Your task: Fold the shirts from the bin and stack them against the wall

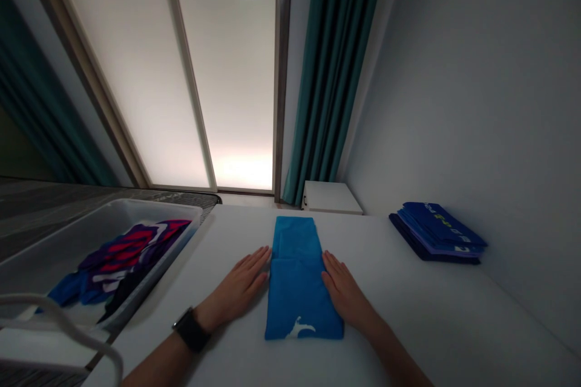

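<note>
A blue garment (297,293), folded into a narrow strip with a white figure print near its front edge, lies flat on the white table (236,351). Along its left edge rests my left hand (242,284), fingers stretched out flat and a dark watch on the wrist. My right hand (342,287) lies against the opposite edge, its fingers straight and touching the cloth. Neither hand grips anything. The garment's far half is a single lighter blue panel, and a fold line crosses its middle.
At the right, by the wall, sits a stack of folded blue clothes (440,233). A translucent plastic bin (131,208) with crumpled clothes (127,257) stands at the left. A pale curved tube or cable (68,320) crosses the lower left. Beyond the table is a white cabinet (333,196).
</note>
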Demonstrator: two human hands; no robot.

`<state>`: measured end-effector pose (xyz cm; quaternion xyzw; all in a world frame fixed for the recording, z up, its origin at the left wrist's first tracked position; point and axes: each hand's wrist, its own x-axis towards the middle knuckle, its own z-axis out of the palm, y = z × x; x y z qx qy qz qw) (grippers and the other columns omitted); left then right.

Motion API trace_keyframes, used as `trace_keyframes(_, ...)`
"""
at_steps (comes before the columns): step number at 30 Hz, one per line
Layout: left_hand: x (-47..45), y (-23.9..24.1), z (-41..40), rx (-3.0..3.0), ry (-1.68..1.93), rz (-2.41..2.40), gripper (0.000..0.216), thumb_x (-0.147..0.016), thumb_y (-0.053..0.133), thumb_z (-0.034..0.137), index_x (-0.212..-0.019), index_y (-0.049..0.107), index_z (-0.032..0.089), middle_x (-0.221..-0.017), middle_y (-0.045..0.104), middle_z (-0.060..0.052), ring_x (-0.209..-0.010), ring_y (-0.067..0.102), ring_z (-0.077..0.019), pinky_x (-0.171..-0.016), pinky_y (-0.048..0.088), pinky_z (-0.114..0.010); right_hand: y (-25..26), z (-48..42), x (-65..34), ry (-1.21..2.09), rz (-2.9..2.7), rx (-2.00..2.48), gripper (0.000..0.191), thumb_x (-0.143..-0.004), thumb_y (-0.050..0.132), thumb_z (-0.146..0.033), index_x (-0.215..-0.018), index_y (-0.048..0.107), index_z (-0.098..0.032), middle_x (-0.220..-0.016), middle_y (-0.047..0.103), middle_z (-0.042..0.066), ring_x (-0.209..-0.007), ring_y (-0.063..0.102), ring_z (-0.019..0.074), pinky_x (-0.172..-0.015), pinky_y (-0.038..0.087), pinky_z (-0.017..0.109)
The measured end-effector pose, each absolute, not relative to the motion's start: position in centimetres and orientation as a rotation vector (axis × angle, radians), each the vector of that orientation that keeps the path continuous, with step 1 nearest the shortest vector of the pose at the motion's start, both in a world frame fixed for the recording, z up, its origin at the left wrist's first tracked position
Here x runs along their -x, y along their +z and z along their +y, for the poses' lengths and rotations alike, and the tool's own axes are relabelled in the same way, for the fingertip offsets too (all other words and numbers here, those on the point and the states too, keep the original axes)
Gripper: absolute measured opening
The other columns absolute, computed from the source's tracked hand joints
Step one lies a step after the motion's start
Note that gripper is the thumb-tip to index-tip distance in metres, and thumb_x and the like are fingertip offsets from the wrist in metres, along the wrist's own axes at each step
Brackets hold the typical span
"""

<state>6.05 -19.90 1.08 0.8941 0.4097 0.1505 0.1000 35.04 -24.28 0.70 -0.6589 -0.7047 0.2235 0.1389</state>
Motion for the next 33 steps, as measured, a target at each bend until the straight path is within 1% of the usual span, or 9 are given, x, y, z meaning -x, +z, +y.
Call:
trace_keyframes(1, -5.9, 1.3, -19.8, -2.639, 0.479, 1.207, 0.051, -0.103, 0.026, 0.039, -0.151, 0.025, 0.023, -0.154, 0.033, -0.006, -0.139, 0.035, -0.0216, -0.113, 0.035, -0.041, 0.7, -24.2, -35.3, 0.637, -2.006, 1.89, 0.066, -0.098, 0.015, -0.047, -0.15, 0.025, -0.009, -0.157, 0.023, 0.009, -0.144, 0.02, 0.0205, -0.118, 0.014, 0.039)
trace_keyframes(3, -6.0, 1.6, -20.0, -2.632, 0.536, 1.19, 0.05, -0.102, 0.028, 0.039, -0.15, 0.029, 0.022, -0.152, 0.037, -0.007, -0.137, 0.039, -0.0226, -0.111, 0.038, -0.041, 0.5, -23.8, -35.9, 0.554, -1.966, 1.834, 0.06, -0.098, 0.019, -0.042, -0.144, 0.04, -0.011, -0.148, 0.041, 0.012, -0.136, 0.036, 0.0222, -0.113, 0.027, 0.039)
trace_keyframes(5, -6.4, 2.0, -20.2, -2.623, 0.561, 1.171, 0.049, -0.102, 0.031, 0.038, -0.148, 0.033, 0.022, -0.149, 0.042, -0.007, -0.134, 0.043, -0.0228, -0.109, 0.04, -0.042, 0.3, -23.2, -36.3, 0.417, -1.946, 1.77, 0.051, -0.097, 0.024, -0.037, -0.13, 0.055, -0.014, -0.129, 0.059, 0.012, -0.12, 0.051, 0.0229, -0.103, 0.037, 0.038)
trace_keyframes(7, -6.9, 2.2, -20.4, -2.616, 0.57, 1.147, 0.048, -0.102, 0.031, 0.037, -0.147, 0.036, 0.022, -0.147, 0.045, -0.007, -0.132, 0.045, -0.022, -0.108, 0.041, -0.041, 0.0, -22.6, -36.4, 0.286, -1.934, 1.745, 0.041, -0.096, 0.029, -0.032, -0.113, 0.063, -0.018, -0.11, 0.066, 0.01, -0.104, 0.057, 0.0222, -0.094, 0.041, 0.036)
trace_keyframes(10, -7.2, 2.3, -20.5, -2.605, 0.597, 1.132, 0.046, -0.102, 0.032, 0.036, -0.146, 0.038, 0.023, -0.144, 0.049, -0.006, -0.128, 0.049, -0.0212, -0.106, 0.043, -0.04, -0.2, -21.9, -35.9, 0.167, -1.946, 1.774, 0.03, -0.095, 0.036, -0.03, -0.097, 0.064, -0.021, -0.094, 0.067, 0.006, -0.09, 0.058, 0.0201, -0.082, 0.04, 0.033)
trace_keyframes(14, -7.3, 2.2, -20.3, -2.56, 0.567, 1.16, 0.045, -0.102, 0.031, 0.035, -0.144, 0.041, 0.022, -0.141, 0.052, -0.006, -0.127, 0.05, -0.0214, -0.106, 0.043, -0.04, -0.3, -21.8, -35.1, 0.12, -2.011, 1.788, 0.024, -0.095, 0.038, -0.029, -0.088, 0.06, -0.022, -0.086, 0.065, 0.004, -0.086, 0.057, 0.0199, -0.076, 0.036, 0.031)
trace_keyframes(24, -7.1, 2.0, -20.1, -2.58, 0.579, 1.127, 0.045, -0.102, 0.029, 0.033, -0.145, 0.039, 0.022, -0.14, 0.053, -0.006, -0.126, 0.051, -0.0211, -0.107, 0.042, -0.041, -0.7, -21.8, -35.2, 0.122, -2.014, 1.79, 0.018, -0.095, 0.038, -0.022, -0.087, 0.053, -0.02, -0.089, 0.065, 0.004, -0.087, 0.059, 0.0188, -0.078, 0.035, 0.031)
trace_keyframes(29, -8.1, 2.6, -21.6, -2.72, 0.604, 1.074, 0.048, -0.101, 0.035, 0.033, -0.148, 0.034, 0.024, -0.151, 0.038, -0.007, -0.137, 0.038, -0.0239, -0.112, 0.034, -0.045, -0.4, -22.0, -35.1, 0.027, -2.031, 1.768, 0.015, -0.093, 0.04, -0.02, -0.094, 0.055, -0.021, -0.091, 0.064, 0.004, -0.089, 0.058, 0.0199, -0.076, 0.037, 0.031)
trace_keyframes(33, -9.6, 3.1, -23.7, -2.833, 0.474, 0.88, 0.06, -0.098, 0.043, 0.037, -0.152, 0.018, 0.029, -0.157, 0.027, -0.003, -0.142, 0.028, -0.0244, -0.116, 0.027, -0.047, 0.8, -22.7, -34.9, -0.144, -2.014, 1.691, 0.018, -0.093, 0.038, -0.018, -0.093, 0.056, -0.02, -0.095, 0.061, 0.007, -0.09, 0.055, 0.0213, -0.079, 0.038, 0.033)
